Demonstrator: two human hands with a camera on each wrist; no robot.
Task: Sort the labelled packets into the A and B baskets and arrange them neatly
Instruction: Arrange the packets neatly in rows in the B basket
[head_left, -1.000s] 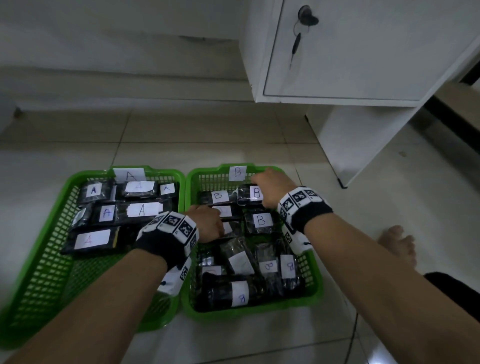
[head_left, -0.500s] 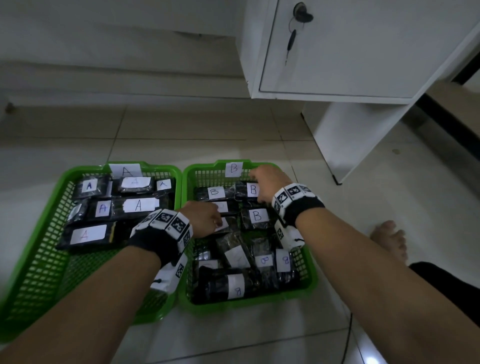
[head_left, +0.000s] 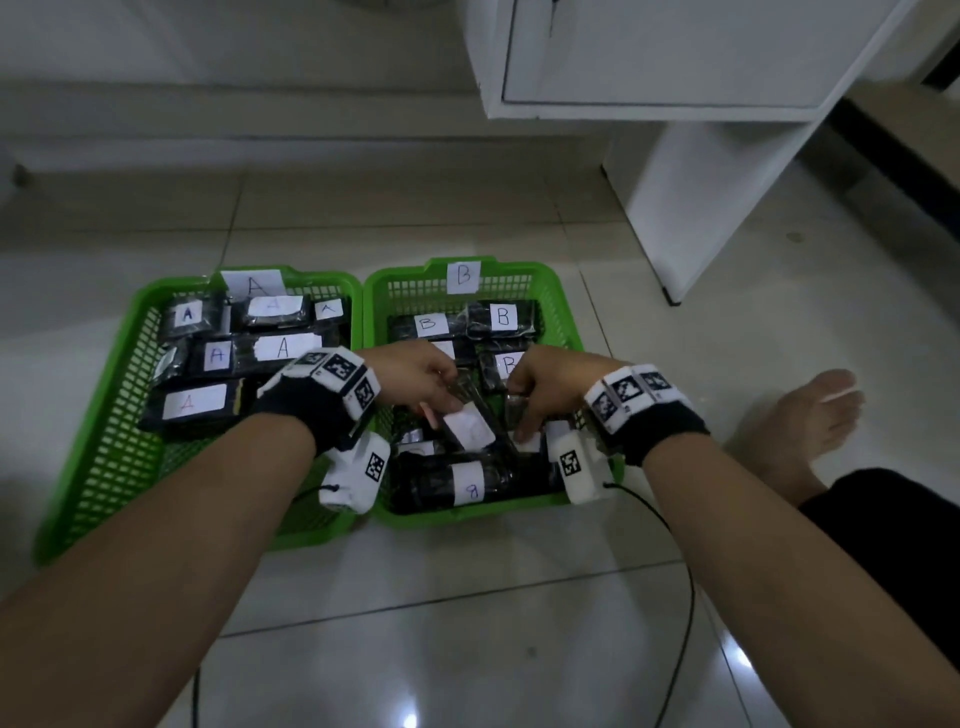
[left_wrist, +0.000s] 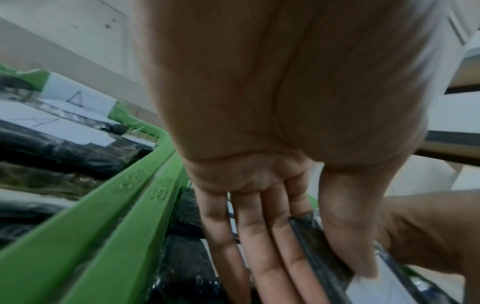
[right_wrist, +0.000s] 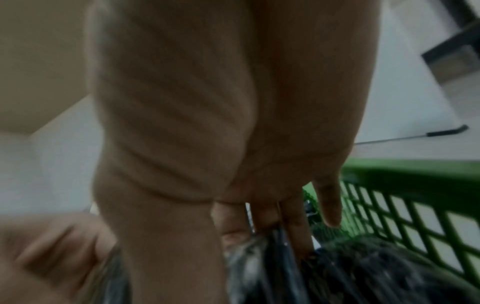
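Green B basket (head_left: 563, 317) sits on the floor beside the A basket (head_left: 124, 338); left hand (head_left: 415, 376) and right hand (head_left: 545, 387) each pinch one dark packet (head_left: 470, 428) over its crowded middle, white cabinet (head_left: 701, 156) behind.

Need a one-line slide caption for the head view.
Both hands, left hand and right hand, grip a black packet over the B basket; A basket alongside.

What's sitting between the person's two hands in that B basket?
In the head view, a dark packet with a white label spans the gap between the left hand and right hand inside the B basket. Both hands hold its ends.
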